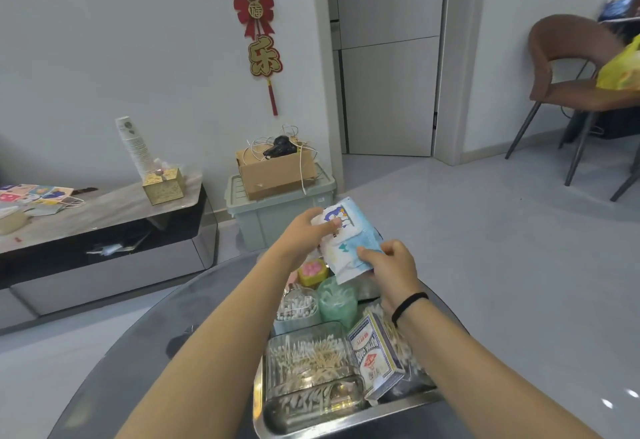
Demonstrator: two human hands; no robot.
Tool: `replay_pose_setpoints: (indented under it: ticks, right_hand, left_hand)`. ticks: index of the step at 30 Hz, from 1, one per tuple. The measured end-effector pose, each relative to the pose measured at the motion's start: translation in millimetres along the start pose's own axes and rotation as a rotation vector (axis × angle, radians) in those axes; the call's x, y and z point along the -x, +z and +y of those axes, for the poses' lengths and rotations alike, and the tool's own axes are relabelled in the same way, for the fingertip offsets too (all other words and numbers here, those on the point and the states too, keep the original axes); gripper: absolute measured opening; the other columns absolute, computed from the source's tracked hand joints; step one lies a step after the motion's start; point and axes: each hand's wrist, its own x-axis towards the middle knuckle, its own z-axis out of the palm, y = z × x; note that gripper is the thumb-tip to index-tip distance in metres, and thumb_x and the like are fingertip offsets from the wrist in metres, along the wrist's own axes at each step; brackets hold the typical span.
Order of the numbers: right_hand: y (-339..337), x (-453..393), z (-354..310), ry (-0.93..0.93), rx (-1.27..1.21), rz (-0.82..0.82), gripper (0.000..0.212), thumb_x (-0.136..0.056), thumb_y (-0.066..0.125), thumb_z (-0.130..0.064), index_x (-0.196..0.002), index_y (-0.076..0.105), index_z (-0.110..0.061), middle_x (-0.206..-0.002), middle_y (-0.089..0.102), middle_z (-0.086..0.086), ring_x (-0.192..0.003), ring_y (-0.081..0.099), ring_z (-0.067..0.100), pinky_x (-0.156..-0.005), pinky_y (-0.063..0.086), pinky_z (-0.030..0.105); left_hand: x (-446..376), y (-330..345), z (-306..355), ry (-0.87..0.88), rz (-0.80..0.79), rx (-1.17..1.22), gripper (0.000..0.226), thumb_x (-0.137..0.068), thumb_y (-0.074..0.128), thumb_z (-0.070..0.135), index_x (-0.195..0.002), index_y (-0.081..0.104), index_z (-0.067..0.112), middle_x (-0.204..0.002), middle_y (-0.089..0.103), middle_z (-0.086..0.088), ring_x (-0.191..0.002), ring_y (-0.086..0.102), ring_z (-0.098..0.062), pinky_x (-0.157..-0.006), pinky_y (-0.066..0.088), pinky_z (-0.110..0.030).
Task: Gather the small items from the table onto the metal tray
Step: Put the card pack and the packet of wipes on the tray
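Between the left hand (306,230) and the right hand (389,265), above the far end of the metal tray (263,418), hang soft packets (346,241), each hand pinching an edge; they look light, limp and slippery, best gripped by their sealed borders.

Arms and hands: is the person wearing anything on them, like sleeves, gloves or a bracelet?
No sleeves show and no gloves; both forearms are bare. The left hand and its wrist have nothing on them. The right hand has a thin black band, like a hair tie, around its wrist. I can't make out any rings.
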Motion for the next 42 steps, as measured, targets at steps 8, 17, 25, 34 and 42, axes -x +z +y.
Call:
replay_pose_setpoints:
  ticks: [8,17,25,34,42]
  right_hand:
    - [-11.9,-15.4,-11.7,-0.327,0.618,-0.066,0.043,-0.076,0.064,-0.024,-0.116,0.049,-0.017,-0.119,0.050,0.005,-0.115,0.041,0.027,-0.088,0.030,0.028]
    - [-20.2,-19.0,-18.6,-0.165,0.678,-0.165,0.057,-0.081,0.047,-0.051,-0.133,0.042,-0.030,-0.137,0.050,0.005,-0.124,0.044,0.030,-0.103,0.037,0.046]
    - [-43.7,-1.0,-3.1,0.056,0.603,-0.443,0.063,-0.077,0.040,-0.074,-0.112,0.063,-0.027,-0.104,0.070,-0.003,-0.095,0.064,0.017,-0.081,0.047,0.031]
    - [-27.9,14.4,-6.3,0.095,0.524,-0.431,0.054,-0.072,0.049,-0.073,-0.103,0.067,-0.032,-0.099,0.067,-0.014,-0.091,0.060,0.002,-0.072,0.041,0.025]
    - [36.9,39.3,13.9,0.081,0.561,-0.528,0.065,-0.068,0.050,-0.076,-0.108,0.066,-0.026,-0.104,0.069,-0.005,-0.094,0.062,0.012,-0.074,0.044,0.028]
  left_hand:
    - [-12.3,17.9,-8.2,-0.014,-0.028,-0.100,0.064,-0.093,0.052,0.039,-0.149,0.022,0.029,-0.148,0.039,-0.003,-0.112,0.052,-0.019,-0.089,0.042,-0.026]
    - [2.0,14.3,-6.0,0.105,0.180,-0.294,0.062,-0.096,0.038,0.048,-0.149,0.021,0.020,-0.147,0.041,-0.010,-0.109,0.057,-0.022,-0.083,0.048,-0.019]
    - [55.0,-21.2,-47.3,-0.307,0.212,-0.494,0.094,-0.072,0.041,0.073,-0.148,0.021,0.021,-0.155,0.020,-0.017,-0.142,0.014,-0.039,-0.111,0.019,-0.054]
    - [76.1,-45.3,-78.0,-0.223,0.119,-0.058,0.073,-0.079,0.054,0.063,-0.136,0.047,0.018,-0.147,0.040,-0.005,-0.129,0.043,-0.025,-0.103,0.034,-0.038]
    - [112.0,-112.4,-100.7,-0.271,0.159,-0.046,0.074,-0.077,0.052,0.068,-0.139,0.042,0.027,-0.148,0.038,-0.002,-0.133,0.038,-0.023,-0.104,0.030,-0.039]
